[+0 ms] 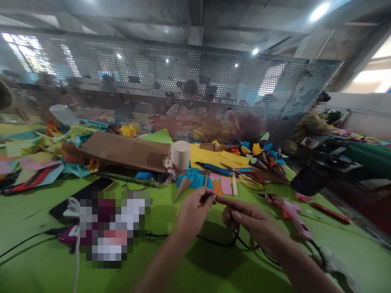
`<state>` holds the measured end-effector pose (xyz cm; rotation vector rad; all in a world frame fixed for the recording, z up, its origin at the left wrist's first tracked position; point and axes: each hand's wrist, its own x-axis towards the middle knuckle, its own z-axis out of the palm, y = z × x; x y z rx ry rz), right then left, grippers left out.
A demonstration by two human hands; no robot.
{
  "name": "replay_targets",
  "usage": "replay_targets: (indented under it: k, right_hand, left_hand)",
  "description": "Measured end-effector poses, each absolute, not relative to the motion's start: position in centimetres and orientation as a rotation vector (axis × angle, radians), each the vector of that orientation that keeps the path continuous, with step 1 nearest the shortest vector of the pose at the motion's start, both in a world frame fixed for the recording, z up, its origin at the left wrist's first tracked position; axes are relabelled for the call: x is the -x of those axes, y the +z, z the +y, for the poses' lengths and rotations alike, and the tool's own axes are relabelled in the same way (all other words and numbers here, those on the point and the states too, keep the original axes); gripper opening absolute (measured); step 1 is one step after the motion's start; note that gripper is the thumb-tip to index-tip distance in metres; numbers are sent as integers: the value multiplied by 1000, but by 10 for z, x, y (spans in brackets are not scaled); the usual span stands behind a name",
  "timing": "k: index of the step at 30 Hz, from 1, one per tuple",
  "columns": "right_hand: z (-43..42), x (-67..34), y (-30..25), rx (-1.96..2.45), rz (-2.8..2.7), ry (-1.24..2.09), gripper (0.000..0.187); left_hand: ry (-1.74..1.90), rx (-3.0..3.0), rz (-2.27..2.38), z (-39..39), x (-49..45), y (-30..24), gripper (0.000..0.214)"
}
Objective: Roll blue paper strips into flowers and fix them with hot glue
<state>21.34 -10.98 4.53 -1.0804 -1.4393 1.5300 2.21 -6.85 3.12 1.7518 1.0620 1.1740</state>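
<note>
My left hand (195, 209) is closed in a pinch above the green table. Whatever its fingertips hold, if anything, is hidden or too small to make out. My right hand (249, 215) has its index finger stretched out, the tip meeting my left fingertips. Its thumb stands apart and the other fingers are curled, with nothing visible in them. Just beyond my left hand is a small brown paper cone (183, 187) beside blue paper (197, 180). A pink hot glue gun (290, 211) lies to the right of my right hand, and a black cord (216, 243) runs beneath both hands.
Behind the hands stand a white roll (180, 155), a blue cutter knife (215, 169) and yellow-handled scissors (251, 182). A phone (82, 197) and a power strip (69, 235) lie left. A red pen (331, 213) lies right. A perforated screen (171, 85) closes the back; a person (310, 126) sits far right.
</note>
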Motion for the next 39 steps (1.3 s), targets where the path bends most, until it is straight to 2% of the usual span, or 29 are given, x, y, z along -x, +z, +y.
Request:
replay_targets:
  k: [6, 13, 17, 19, 24, 27, 32, 39]
  right_hand:
    - [-108, -216, 44, 1163, -1478, 1401, 49]
    - [-106, -229, 42, 1281, -1333, 1094, 42]
    - [-107, -234, 41, 1254, -1294, 1075, 39]
    - [-107, -235, 40, 1243, -1279, 1080, 38]
    - [-107, -236, 38, 1232, -1302, 1096, 36]
    - [-107, -236, 38, 1222, -1320, 1097, 36]
    - [-108, -231, 42, 1223, -1353, 1091, 39]
    - [-107, -225, 45, 1270, -1390, 1059, 47]
  left_hand:
    - [1086, -2282, 1329, -69, -22, 28, 13]
    - [1034, -2043, 1940, -44, 9, 30, 19]
    - [801, -1981, 2215, -36, 16, 22, 34]
    - [649, -2008, 2255, -34, 15, 17, 34]
    - [559, -2031, 2228, -30, 17, 8, 16]
    - [803, -1957, 2104, -28, 19, 8, 20]
    - [1307, -1844, 1578, -30, 10, 10, 17]
    - [1438, -1624, 1307, -36, -4, 3, 26]
